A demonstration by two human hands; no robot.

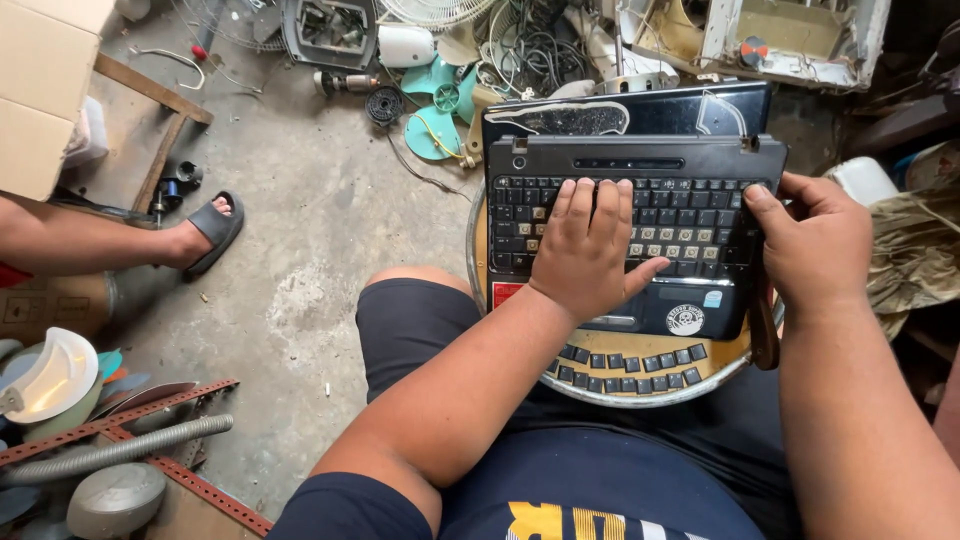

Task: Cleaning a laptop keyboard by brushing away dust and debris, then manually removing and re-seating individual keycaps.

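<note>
A black laptop base (640, 160) lies on a round metal-rimmed stool top (640, 395) in front of my knees. Its keyboard (690, 215) has several keys gone, with pale squares showing. My left hand (588, 250) rests flat on the keyboard's middle, fingers together and thumb out toward the touchpad. My right hand (815, 240) grips the laptop's right edge. A row of loose black keycaps (630, 362) lies on the stool top below the laptop.
Another person's leg and sandalled foot (205, 232) reach in from the left on the concrete floor. Fan parts, teal blades (440, 100) and cables pile up behind the laptop. A cardboard box (45, 80) stands top left; red perforated metal strips (120, 420) and a hose lie bottom left.
</note>
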